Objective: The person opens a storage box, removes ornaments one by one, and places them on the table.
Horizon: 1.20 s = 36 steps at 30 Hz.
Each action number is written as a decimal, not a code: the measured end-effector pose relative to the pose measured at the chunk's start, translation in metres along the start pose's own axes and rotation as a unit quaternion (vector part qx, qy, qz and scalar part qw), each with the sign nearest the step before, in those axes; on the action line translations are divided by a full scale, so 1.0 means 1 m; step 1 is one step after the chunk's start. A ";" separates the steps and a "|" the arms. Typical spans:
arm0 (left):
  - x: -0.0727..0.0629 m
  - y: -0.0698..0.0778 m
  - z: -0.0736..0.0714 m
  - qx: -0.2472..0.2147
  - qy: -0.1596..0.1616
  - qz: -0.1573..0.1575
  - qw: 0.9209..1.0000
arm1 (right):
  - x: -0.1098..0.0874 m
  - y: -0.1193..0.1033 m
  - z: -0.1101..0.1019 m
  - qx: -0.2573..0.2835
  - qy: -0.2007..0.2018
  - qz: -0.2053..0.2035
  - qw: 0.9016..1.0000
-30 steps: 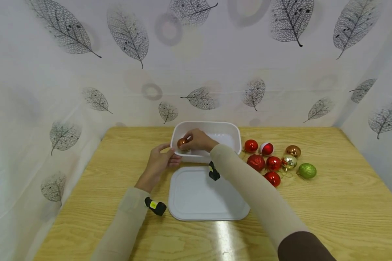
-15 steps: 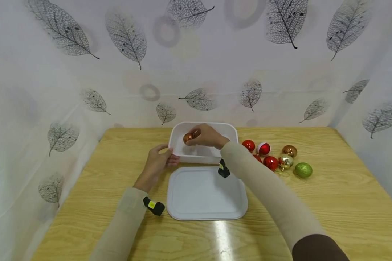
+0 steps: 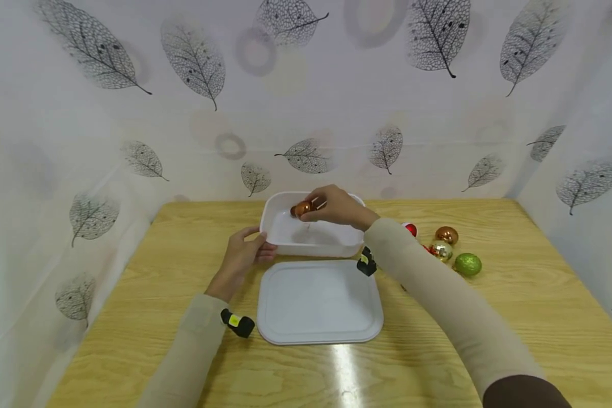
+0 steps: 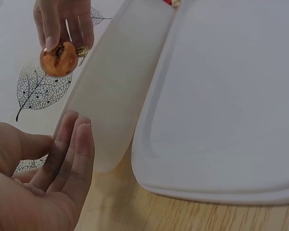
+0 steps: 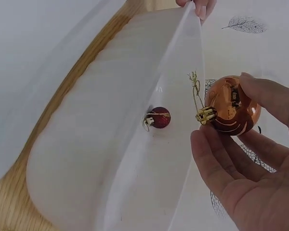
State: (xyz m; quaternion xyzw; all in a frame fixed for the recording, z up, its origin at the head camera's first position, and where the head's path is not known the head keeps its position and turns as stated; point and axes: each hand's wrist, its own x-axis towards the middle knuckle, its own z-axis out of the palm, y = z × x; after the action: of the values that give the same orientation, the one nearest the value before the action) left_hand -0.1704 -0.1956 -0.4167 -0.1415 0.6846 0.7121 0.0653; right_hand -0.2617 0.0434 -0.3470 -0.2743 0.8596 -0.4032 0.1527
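Note:
My left hand grips the left front corner of a white plastic box, thumb at the rim and fingers along the outer wall. In the left wrist view that same grip shows close up. Above the box, my right hand pinches a shiny copper-orange Christmas bauble between thumb and fingers. Its gold cap and string loop show in the right wrist view. There, a small dark red bauble appears inside the box. Part of the box's right side is hidden by my right hand and sleeve.
In front of the box lies a white lid on the wooden table. To the right are a copper bauble, a gold one, a green glittery one and red ones partly behind my right sleeve. A leaf-print curtain stands behind.
My right hand has risen and moved right within the box area, carrying the copper-orange bauble up from the box's left end. My left hand keeps its grip on the corner.

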 end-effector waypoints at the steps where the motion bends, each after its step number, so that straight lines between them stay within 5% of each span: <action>1: 0.000 0.000 0.000 0.000 0.001 -0.001 1.000 | -0.002 0.001 -0.002 0.000 0.000 0.001 1.000; 36: -0.003 0.001 0.000 0.008 -0.001 0.002 1.000 | -0.128 0.025 -0.068 -0.037 0.040 0.002 0.999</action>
State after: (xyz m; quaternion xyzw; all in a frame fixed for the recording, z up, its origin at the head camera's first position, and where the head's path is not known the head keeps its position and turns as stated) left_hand -0.1682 -0.1950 -0.4146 -0.1386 0.6902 0.7071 0.0655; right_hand -0.2001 0.1741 -0.3185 -0.2620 0.8798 -0.3816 0.1084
